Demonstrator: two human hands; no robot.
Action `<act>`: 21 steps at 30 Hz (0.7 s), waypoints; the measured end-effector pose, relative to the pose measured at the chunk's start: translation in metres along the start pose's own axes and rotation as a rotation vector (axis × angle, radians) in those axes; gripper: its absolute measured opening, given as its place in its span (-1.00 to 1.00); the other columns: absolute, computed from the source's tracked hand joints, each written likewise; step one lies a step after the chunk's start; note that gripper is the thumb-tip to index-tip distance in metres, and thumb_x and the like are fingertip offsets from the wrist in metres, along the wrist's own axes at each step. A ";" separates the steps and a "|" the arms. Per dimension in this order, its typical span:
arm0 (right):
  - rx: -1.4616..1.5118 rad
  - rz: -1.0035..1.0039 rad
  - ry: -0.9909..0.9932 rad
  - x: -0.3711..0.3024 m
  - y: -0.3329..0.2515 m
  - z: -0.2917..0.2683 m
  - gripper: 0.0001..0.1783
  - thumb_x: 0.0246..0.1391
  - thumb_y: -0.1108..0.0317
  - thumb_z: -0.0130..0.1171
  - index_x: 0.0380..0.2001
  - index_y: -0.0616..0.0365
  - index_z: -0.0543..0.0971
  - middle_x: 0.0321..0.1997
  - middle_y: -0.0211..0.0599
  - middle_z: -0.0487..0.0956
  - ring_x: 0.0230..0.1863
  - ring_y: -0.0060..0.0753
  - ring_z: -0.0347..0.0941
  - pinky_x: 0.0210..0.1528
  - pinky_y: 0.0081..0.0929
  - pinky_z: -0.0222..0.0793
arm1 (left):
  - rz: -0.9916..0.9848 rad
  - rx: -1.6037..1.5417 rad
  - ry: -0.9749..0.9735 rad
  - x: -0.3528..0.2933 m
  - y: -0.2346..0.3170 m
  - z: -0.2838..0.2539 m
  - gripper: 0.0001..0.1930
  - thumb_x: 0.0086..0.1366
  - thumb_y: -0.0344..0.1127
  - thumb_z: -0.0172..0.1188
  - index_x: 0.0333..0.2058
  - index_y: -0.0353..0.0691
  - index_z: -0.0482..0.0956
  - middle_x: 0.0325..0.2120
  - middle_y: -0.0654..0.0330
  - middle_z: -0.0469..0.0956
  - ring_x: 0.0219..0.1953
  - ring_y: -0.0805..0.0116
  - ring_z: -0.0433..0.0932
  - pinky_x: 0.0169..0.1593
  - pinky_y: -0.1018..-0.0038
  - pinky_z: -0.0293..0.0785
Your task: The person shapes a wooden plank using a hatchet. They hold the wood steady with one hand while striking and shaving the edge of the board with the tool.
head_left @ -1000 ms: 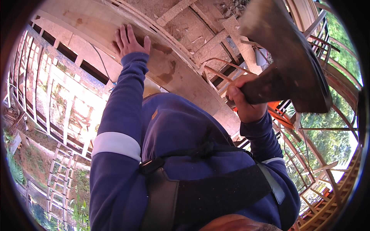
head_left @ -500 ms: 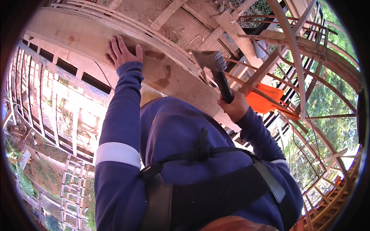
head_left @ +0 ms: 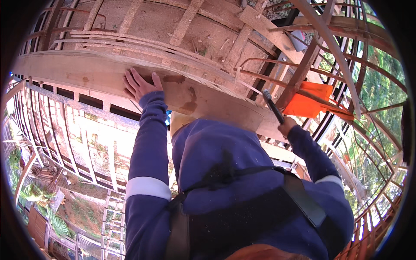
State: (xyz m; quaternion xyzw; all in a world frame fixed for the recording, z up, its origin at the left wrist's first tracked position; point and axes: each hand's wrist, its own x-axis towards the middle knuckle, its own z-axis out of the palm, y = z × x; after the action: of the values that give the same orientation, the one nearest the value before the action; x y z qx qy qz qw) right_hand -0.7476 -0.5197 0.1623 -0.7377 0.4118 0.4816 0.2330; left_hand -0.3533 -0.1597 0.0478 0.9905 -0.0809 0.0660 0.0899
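Observation:
A long, broad wooden plank (head_left: pixel 221 105) with dark stains runs across in front of me, from far left to the right of my body. My left hand (head_left: pixel 142 85) lies flat on its top face, fingers spread, holding nothing. At the plank's right end, my right hand (head_left: pixel 287 126) is closed round the dark handle of a hatchet (head_left: pixel 273 106). Its head points up and away from me, apart from the plank; the blade is seen nearly edge-on and is hard to make out.
An orange cloth or sheet (head_left: pixel 310 99) hangs on the timber frame just right of the hatchet. Curved wooden ribs (head_left: pixel 329 47) rise at the right. Beyond the plank lies a dusty boarded surface (head_left: pixel 160 26) with cross battens. A ladder-like frame (head_left: pixel 113 221) stands lower left.
My right hand has moved right with the hatchet, whose head has turned from broadside to nearly edge-on. The whole view has shifted and rotated slightly; my left hand stays on the plank.

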 end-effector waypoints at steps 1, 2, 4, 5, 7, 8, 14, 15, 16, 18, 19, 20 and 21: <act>0.119 0.022 0.005 -0.002 0.006 -0.003 -0.79 -0.05 0.36 0.25 -0.41 0.30 0.53 -0.57 -0.08 0.58 -0.49 -0.07 0.62 -0.40 -0.22 0.55 | 0.000 0.006 -0.004 0.002 0.001 0.000 -0.13 0.22 0.16 0.17 0.40 -0.14 0.13 0.42 0.03 0.10 0.48 -0.04 0.00 0.45 -0.17 -0.16; 0.331 0.089 -0.064 -0.032 -0.006 -0.013 -0.81 -0.05 0.38 0.26 -0.43 0.28 0.51 -0.59 -0.16 0.56 -0.57 -0.21 0.60 -0.48 -0.28 0.53 | -0.001 0.023 -0.029 -0.013 -0.005 -0.011 -0.13 0.22 0.15 0.17 0.40 -0.15 0.13 0.43 0.03 0.10 0.48 -0.03 0.00 0.45 -0.17 -0.16; 0.530 -0.141 0.072 -0.041 -0.033 -0.017 -0.76 -0.03 0.34 0.30 -0.38 0.22 0.48 -0.63 -0.25 0.46 -0.65 -0.30 0.47 -0.54 -0.31 0.40 | 0.014 0.035 -0.039 -0.020 -0.006 -0.020 -0.14 0.24 0.13 0.17 0.39 -0.16 0.13 0.43 0.03 0.09 0.48 -0.04 0.00 0.45 -0.17 -0.16; 0.531 -0.251 0.175 -0.033 -0.039 -0.005 -0.73 -0.04 0.31 0.31 -0.36 0.22 0.48 -0.61 -0.21 0.46 -0.59 -0.24 0.48 -0.49 -0.28 0.39 | 0.009 0.028 -0.033 -0.015 -0.001 -0.016 -0.16 0.25 0.11 0.17 0.39 -0.17 0.12 0.43 0.03 0.09 0.48 -0.04 -0.01 0.45 -0.16 -0.15; 0.616 -0.409 0.310 -0.026 -0.066 0.013 -0.67 -0.05 0.24 0.33 -0.34 0.24 0.48 -0.55 -0.11 0.46 -0.46 -0.10 0.47 -0.34 -0.23 0.37 | 0.021 0.047 -0.014 -0.010 -0.002 -0.013 -0.17 0.26 0.09 0.16 0.39 -0.19 0.12 0.43 0.02 0.08 0.48 -0.04 -0.01 0.46 -0.15 -0.15; 0.638 -0.427 0.301 -0.032 -0.085 0.012 -0.67 -0.05 0.24 0.33 -0.34 0.24 0.48 -0.55 -0.11 0.46 -0.46 -0.10 0.47 -0.34 -0.23 0.37 | 0.023 0.042 -0.013 -0.010 -0.003 -0.011 -0.18 0.28 0.10 0.14 0.40 -0.17 0.11 0.43 0.03 0.08 0.48 -0.03 -0.01 0.45 -0.15 -0.15; 0.663 -0.545 0.313 -0.025 -0.135 0.023 -0.73 -0.08 0.32 0.24 -0.28 0.21 0.52 -0.55 -0.10 0.45 -0.48 -0.10 0.44 -0.35 -0.22 0.35 | 0.022 0.023 -0.023 -0.007 0.003 -0.013 -0.19 0.30 0.06 0.12 0.40 -0.20 0.10 0.43 0.00 0.07 0.48 -0.07 -0.01 0.46 -0.14 -0.17; 0.628 -0.541 0.301 -0.015 -0.135 0.031 -0.70 -0.09 0.31 0.24 -0.25 0.20 0.54 -0.52 -0.09 0.48 -0.45 -0.10 0.47 -0.32 -0.25 0.38 | 0.032 0.021 -0.032 -0.005 0.005 -0.015 -0.20 0.31 0.06 0.10 0.40 -0.22 0.10 0.43 -0.01 0.07 0.48 -0.08 -0.01 0.46 -0.13 -0.17; 0.637 -0.570 0.292 -0.008 -0.133 0.039 -0.70 -0.09 0.31 0.24 -0.25 0.20 0.54 -0.52 -0.09 0.48 -0.45 -0.10 0.47 -0.32 -0.25 0.38 | 0.028 0.043 -0.011 -0.006 0.005 -0.017 -0.20 0.31 0.06 0.10 0.40 -0.22 0.10 0.43 -0.01 0.07 0.48 -0.08 -0.01 0.46 -0.13 -0.17; 0.625 -0.628 0.267 0.001 -0.133 0.050 -0.63 -0.11 0.27 0.26 -0.19 0.18 0.55 -0.46 -0.07 0.53 -0.38 -0.08 0.52 -0.27 -0.28 0.41 | 0.010 0.043 -0.054 -0.006 0.004 -0.019 -0.19 0.31 0.05 0.09 0.40 -0.24 0.08 0.43 -0.03 0.06 0.48 -0.10 -0.02 0.46 -0.12 -0.17; 0.662 -0.586 0.195 -0.005 -0.137 0.048 -0.59 -0.14 0.23 0.27 -0.16 0.16 0.57 -0.40 -0.07 0.57 -0.35 -0.05 0.55 -0.24 -0.28 0.44 | 0.004 0.062 -0.031 -0.005 0.005 -0.020 -0.19 0.31 0.05 0.09 0.40 -0.24 0.08 0.43 -0.03 0.06 0.48 -0.10 -0.02 0.46 -0.12 -0.17; 0.666 -0.616 0.188 -0.001 -0.142 0.050 -0.59 -0.14 0.23 0.27 -0.16 0.16 0.57 -0.40 -0.07 0.57 -0.35 -0.05 0.55 -0.24 -0.28 0.44 | -0.002 0.051 -0.050 -0.004 0.006 -0.021 -0.19 0.31 0.06 0.08 0.41 -0.24 0.08 0.44 -0.03 0.05 0.48 -0.11 -0.03 0.46 -0.13 -0.18; 0.645 -0.628 0.204 0.006 -0.144 0.055 -0.57 -0.15 0.26 0.26 -0.14 0.17 0.58 -0.40 -0.11 0.55 -0.35 -0.08 0.52 -0.22 -0.27 0.43 | -0.005 0.035 -0.075 -0.005 0.007 -0.021 -0.19 0.32 0.06 0.07 0.41 -0.25 0.07 0.44 -0.04 0.04 0.48 -0.11 -0.04 0.46 -0.14 -0.18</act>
State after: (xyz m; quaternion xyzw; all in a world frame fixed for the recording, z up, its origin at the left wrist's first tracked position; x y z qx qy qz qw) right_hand -0.6551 -0.4020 0.1262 -0.7603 0.3177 0.1599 0.5435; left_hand -0.3619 -0.1619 0.0688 0.9939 -0.0806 0.0298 0.0696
